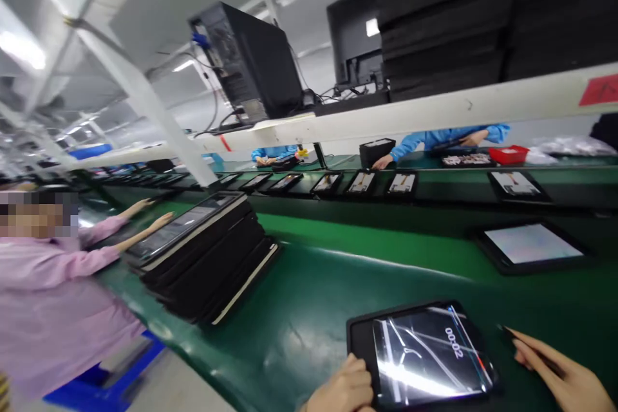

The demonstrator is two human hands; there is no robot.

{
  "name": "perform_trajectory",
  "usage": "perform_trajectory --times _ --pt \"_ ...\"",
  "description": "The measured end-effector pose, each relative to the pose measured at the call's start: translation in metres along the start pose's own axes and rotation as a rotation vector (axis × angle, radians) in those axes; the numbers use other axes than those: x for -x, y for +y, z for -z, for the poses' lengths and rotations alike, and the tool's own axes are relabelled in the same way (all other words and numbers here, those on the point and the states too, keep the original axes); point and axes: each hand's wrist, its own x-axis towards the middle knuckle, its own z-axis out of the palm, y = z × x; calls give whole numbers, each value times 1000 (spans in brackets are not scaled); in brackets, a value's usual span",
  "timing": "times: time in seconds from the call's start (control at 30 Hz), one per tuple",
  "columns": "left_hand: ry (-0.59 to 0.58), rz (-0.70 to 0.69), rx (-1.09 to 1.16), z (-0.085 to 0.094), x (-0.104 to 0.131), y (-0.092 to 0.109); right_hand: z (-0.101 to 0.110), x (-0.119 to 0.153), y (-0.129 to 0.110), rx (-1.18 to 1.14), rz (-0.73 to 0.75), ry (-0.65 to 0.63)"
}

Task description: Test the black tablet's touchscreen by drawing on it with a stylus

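Note:
A black tablet lies on the green belt right in front of me, its lit screen showing glare and the digits 00:02. My left hand curls against the tablet's lower left edge and holds it there. To the right of the tablet, my right hand grips a thin dark stylus. The stylus tip points toward the tablet's right edge and is just clear of it.
A leaning stack of black tablets stands to the left, with the hands of a co-worker in pink on it. Another lit tablet lies further back. Several tablets ride the far belt. Blue-sleeved workers are opposite. A computer tower stands on the shelf.

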Motion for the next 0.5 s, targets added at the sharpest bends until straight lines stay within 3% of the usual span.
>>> perform_trajectory --times 0.07,0.17,0.3,0.37,0.5 --pt "5 130 17 22 13 3 -15 4 -18 -153 -55 -180" --pt "43 342 56 40 19 5 -31 4 -47 -260 8 -268" --pt "321 653 188 32 10 10 -33 9 -66 -254 80 -308" --pt "462 743 208 22 4 13 -32 12 -70 -249 111 -320" --pt "534 848 249 13 -5 18 -32 13 -75 -263 139 -321"
